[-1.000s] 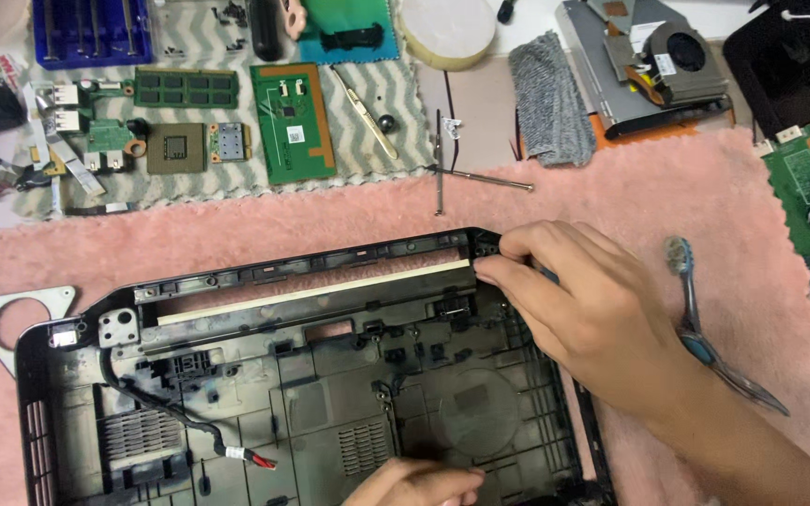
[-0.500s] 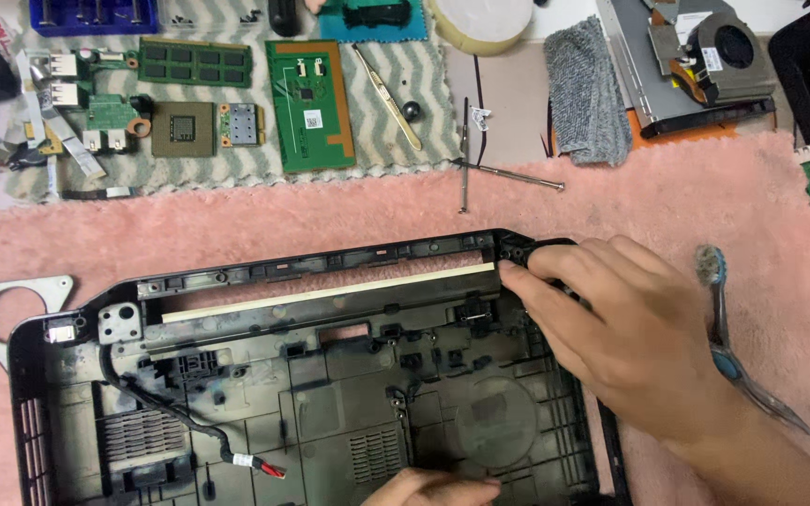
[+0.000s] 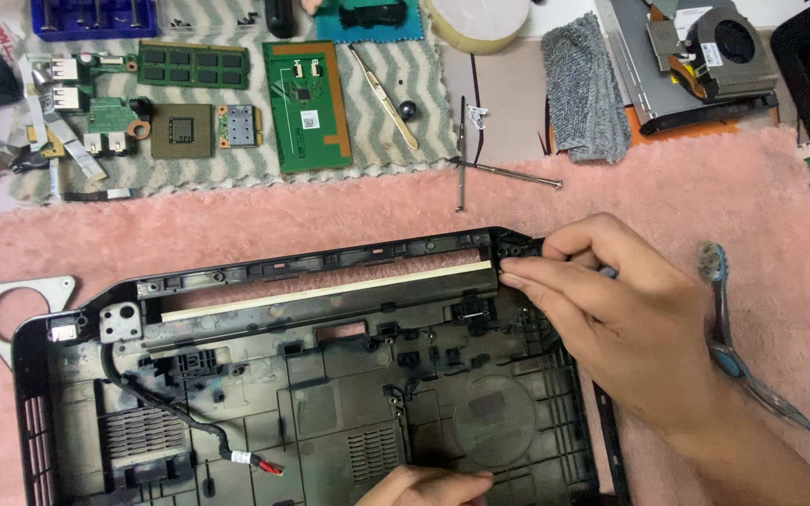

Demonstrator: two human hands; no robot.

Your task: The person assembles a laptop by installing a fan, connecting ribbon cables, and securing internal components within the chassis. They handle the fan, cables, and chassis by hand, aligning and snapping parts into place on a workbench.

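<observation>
Head view: nearest, the black laptop base shell point(image 3: 311, 403) on the pink mat point(image 3: 236, 211) is steadied by the left hand point(image 3: 428, 487), grip unclear, while its far-right corner is pinched by the right hand point(image 3: 630, 319), removed boards point(image 3: 307, 103) lying beyond.

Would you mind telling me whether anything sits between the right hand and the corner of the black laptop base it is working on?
Nothing visible does. The right hand already has its fingertips on the far right corner of the black laptop base. The left hand rests on the base's near edge.
</observation>
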